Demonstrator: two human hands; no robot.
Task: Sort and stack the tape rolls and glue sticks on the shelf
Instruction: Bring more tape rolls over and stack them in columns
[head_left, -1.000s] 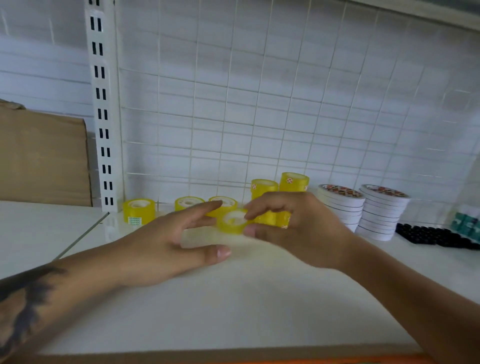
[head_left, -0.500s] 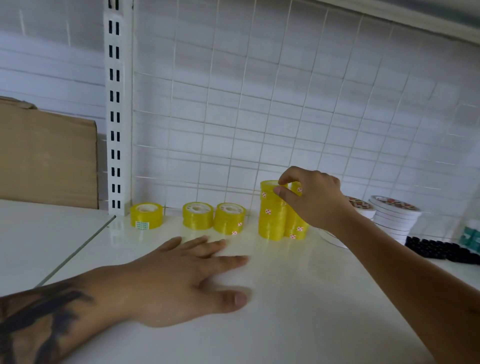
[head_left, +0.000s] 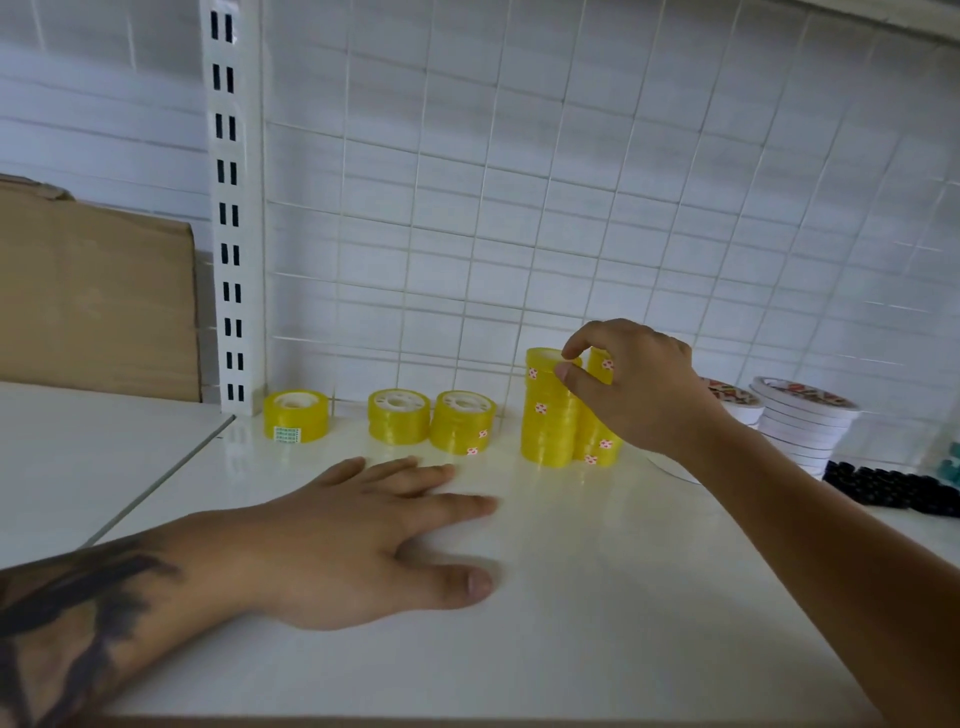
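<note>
Right hand (head_left: 631, 387) pinches the top roll of the tall tape stack (head_left: 549, 410); left hand (head_left: 353, 540) flat, holding nothing; three short stacks (head_left: 399, 423) at ten o'clock remain

We saw soft, even, fairly bright light. The white shelf (head_left: 571, 623) carried a faint sheen, with pale yellow reflections under the tape rolls (head_left: 550, 415). A weak shadow lay beneath the left hand (head_left: 353, 545). The wire grid (head_left: 623, 182) bowed towards the edges from the wide lens. The frame was slightly soft overall, and the far right corner was dimmer and blurred.
</note>
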